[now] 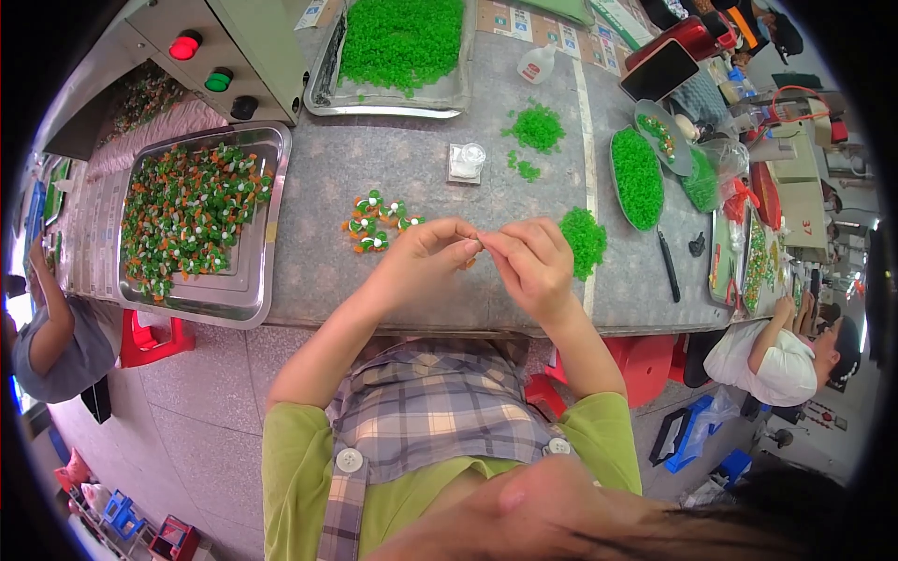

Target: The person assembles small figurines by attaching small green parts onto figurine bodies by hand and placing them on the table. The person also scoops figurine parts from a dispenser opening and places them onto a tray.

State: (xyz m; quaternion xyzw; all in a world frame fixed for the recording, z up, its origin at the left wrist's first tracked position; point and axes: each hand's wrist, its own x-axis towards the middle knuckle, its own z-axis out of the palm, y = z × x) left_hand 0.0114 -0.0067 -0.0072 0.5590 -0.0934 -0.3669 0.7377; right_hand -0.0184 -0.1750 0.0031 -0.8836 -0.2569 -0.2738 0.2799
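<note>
My left hand [423, 266] and my right hand [535, 266] meet above the near part of the grey table, fingertips pinched together. A small piece [470, 264] with a bit of orange peeks out below the left fingertips; the rest of it is covered. Whatever the right fingertips pinch is too small to make out. Just beyond the left hand lies a group of small green, white and orange pieces [374, 222]. Beside the right hand is a heap of small green parts [584, 245]. A small clear cup [472, 154] stands on a white pad farther back.
At left, a metal tray [248, 276] holds many green, orange and white pieces, beside a machine [229, 47] with buttons. Another tray [402, 110] of green parts is at the back. Rightward are a bottle [537, 64], an oval dish [645, 224], a black pen-like tool [668, 266] and a phone [659, 70].
</note>
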